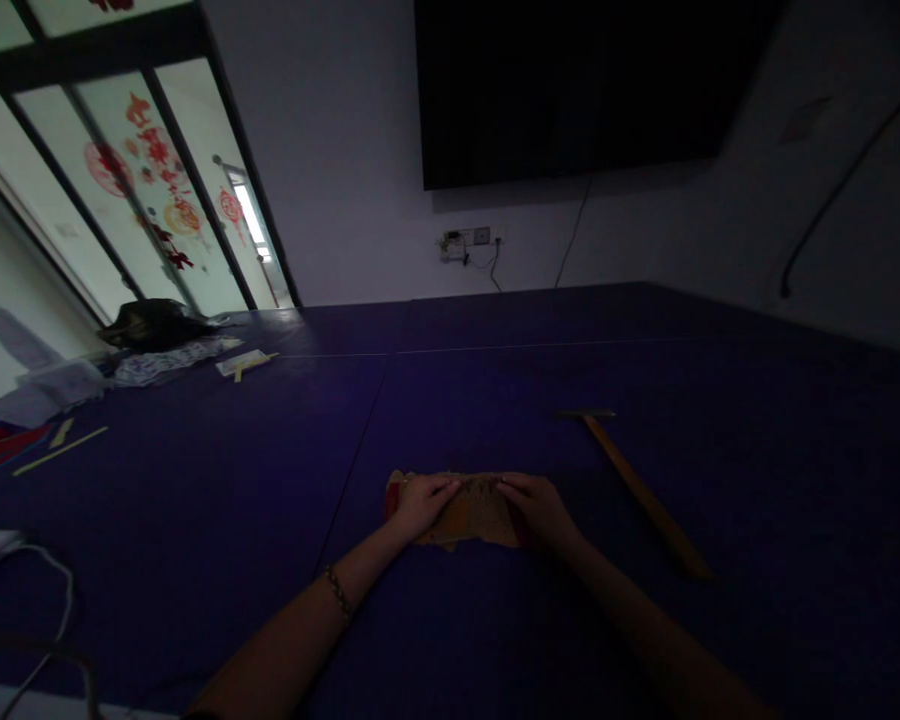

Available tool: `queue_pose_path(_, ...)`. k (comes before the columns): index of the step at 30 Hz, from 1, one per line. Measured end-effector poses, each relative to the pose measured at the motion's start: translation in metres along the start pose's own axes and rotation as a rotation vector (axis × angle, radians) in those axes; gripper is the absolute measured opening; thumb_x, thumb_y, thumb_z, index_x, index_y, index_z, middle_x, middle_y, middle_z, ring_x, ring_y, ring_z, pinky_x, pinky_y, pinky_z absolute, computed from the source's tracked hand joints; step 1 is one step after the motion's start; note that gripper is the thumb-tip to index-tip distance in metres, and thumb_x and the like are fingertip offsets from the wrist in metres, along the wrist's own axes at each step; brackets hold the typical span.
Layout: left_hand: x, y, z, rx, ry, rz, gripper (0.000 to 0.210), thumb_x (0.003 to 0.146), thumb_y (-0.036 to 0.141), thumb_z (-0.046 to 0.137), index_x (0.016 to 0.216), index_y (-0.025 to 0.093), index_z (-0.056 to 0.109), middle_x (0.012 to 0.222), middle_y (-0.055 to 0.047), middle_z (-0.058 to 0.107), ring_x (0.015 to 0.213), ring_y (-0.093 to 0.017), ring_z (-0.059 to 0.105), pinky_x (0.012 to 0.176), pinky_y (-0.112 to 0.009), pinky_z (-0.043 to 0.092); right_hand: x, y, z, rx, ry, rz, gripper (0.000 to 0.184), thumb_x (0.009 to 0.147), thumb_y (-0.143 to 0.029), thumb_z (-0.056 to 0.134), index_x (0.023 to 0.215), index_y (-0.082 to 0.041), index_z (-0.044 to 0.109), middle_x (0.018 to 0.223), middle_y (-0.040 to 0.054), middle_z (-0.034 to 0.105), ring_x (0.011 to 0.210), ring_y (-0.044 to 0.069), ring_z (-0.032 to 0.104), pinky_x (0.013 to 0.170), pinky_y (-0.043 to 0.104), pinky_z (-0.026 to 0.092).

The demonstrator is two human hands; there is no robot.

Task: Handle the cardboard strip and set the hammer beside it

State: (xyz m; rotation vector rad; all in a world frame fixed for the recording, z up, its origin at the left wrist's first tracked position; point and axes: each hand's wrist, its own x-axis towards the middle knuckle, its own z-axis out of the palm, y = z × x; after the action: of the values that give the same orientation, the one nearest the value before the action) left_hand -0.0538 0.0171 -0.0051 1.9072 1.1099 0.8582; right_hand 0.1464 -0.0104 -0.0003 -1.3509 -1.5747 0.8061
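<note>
On the dark blue table (pixel 495 380), both hands are pressing flat on a tan patterned cloth (pixel 469 515): left hand (pixel 420 503) and right hand (pixel 538 505) lying mostly open, gripping nothing, while a wooden T-square (pixel 637 490) is lying just right

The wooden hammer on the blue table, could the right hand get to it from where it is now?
Probably yes. The right hand rests on the tan fabric piece, and the wooden hammer lies just to its right on the table, with nothing visible between them.
</note>
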Motion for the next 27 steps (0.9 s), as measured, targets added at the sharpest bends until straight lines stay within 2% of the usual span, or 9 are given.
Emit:
queue_pose_path(2, -0.001, 0.002, -0.001, -0.065, 0.034, -0.013, 0.038, 0.08, 0.043, 0.044, 0.08, 0.016, 0.071, 0.075, -0.002, 0.069, 0.068, -0.017, 0.058, 0.065, -0.025, 0.042, 0.0, 0.0, 0.0, -0.042, 0.0, -0.015, 0.025, 0.069, -0.033, 0.052, 0.077, -0.023, 0.074, 0.089, 0.0069, 0.074, 0.085, 0.028, 0.066, 0.083, 0.044, 0.046)
queue_pose_path(5, 0.0, 0.006, -0.004, -0.151, 0.151, -0.035, 0.044, 0.083, 0.046, 0.037, 0.075, 0.015, 0.067, 0.07, -0.002, 0.065, 0.066, -0.016, 0.056, 0.064, -0.024, 0.042, 0.001, 0.004, 0.002, -0.095, 0.018, -0.028, 0.026, 0.069, -0.031, 0.052, 0.076, -0.02, 0.074, 0.088, 0.0097, 0.074, 0.086, 0.029, 0.066, 0.085, 0.045, 0.045)
queue_pose_path(9, 0.007, 0.014, -0.006, -0.237, 0.303, -0.016, 0.044, 0.083, 0.049, 0.035, 0.063, 0.015, 0.056, 0.077, -0.005, 0.059, 0.076, -0.016, 0.053, 0.071, -0.024, 0.04, 0.002, 0.009, 0.005, -0.128, 0.045, -0.039, 0.026, 0.07, -0.031, 0.051, 0.076, -0.019, 0.074, 0.087, 0.011, 0.073, 0.086, 0.028, 0.066, 0.084, 0.044, 0.047)
queue_pose_path(12, 0.013, 0.017, 0.003, -0.3, 0.341, -0.012, 0.045, 0.084, 0.05, 0.03, 0.06, 0.017, 0.048, 0.067, -0.003, 0.053, 0.067, -0.013, 0.049, 0.066, -0.024, 0.039, 0.002, 0.009, 0.006, -0.131, 0.054, -0.04, 0.024, 0.069, -0.03, 0.052, 0.074, -0.021, 0.074, 0.086, 0.01, 0.074, 0.083, 0.028, 0.067, 0.081, 0.043, 0.048)
queue_pose_path(15, 0.016, 0.017, 0.018, -0.337, 0.36, -0.048, 0.043, 0.084, 0.052, 0.028, 0.063, 0.018, 0.043, 0.056, 0.003, 0.039, 0.054, -0.01, 0.038, 0.055, -0.022, 0.034, 0.001, 0.007, 0.006, -0.12, 0.058, -0.022, 0.023, 0.068, -0.03, 0.054, 0.073, -0.021, 0.074, 0.085, 0.0098, 0.074, 0.083, 0.027, 0.067, 0.081, 0.042, 0.048)
queue_pose_path(17, 0.014, 0.016, 0.025, -0.344, 0.34, -0.068, 0.041, 0.083, 0.052, 0.033, 0.062, 0.018, 0.043, 0.055, 0.004, 0.035, 0.053, -0.01, 0.035, 0.053, -0.021, 0.031, 0.0, 0.005, 0.005, -0.101, 0.056, -0.003, 0.021, 0.067, -0.03, 0.055, 0.072, -0.022, 0.074, 0.085, 0.0082, 0.074, 0.083, 0.026, 0.067, 0.081, 0.041, 0.048)
queue_pose_path(20, 0.01, 0.015, 0.025, -0.337, 0.263, -0.08, 0.037, 0.077, 0.049, 0.044, 0.062, 0.016, 0.05, 0.055, 0.004, 0.038, 0.055, -0.01, 0.036, 0.055, -0.021, 0.031, 0.0, 0.003, 0.005, -0.054, 0.055, 0.029, 0.019, 0.067, -0.032, 0.056, 0.07, -0.024, 0.074, 0.082, 0.0054, 0.074, 0.081, 0.026, 0.067, 0.08, 0.04, 0.048)
queue_pose_path(23, 0.007, 0.016, 0.019, -0.312, 0.172, -0.086, 0.029, 0.067, 0.042, 0.058, 0.074, 0.014, 0.062, 0.054, 0.006, 0.038, 0.053, -0.009, 0.034, 0.054, -0.021, 0.029, -0.002, 0.002, 0.004, 0.02, 0.055, 0.065, 0.02, 0.067, -0.036, 0.058, 0.069, -0.024, 0.074, 0.079, 0.0041, 0.075, 0.078, 0.026, 0.066, 0.078, 0.04, 0.048)
queue_pose_path(27, 0.005, 0.019, 0.017, -0.258, 0.052, -0.086, 0.032, 0.06, 0.032, 0.067, 0.085, 0.013, 0.069, 0.048, 0.009, 0.027, 0.048, -0.007, 0.026, 0.051, -0.021, 0.023, -0.008, 0.0, 0.003, 0.16, 0.06, 0.128, 0.034, 0.073, -0.044, 0.052, 0.08, -0.018, 0.072, 0.08, 0.0063, 0.074, 0.076, 0.026, 0.067, 0.069, 0.037, 0.051)
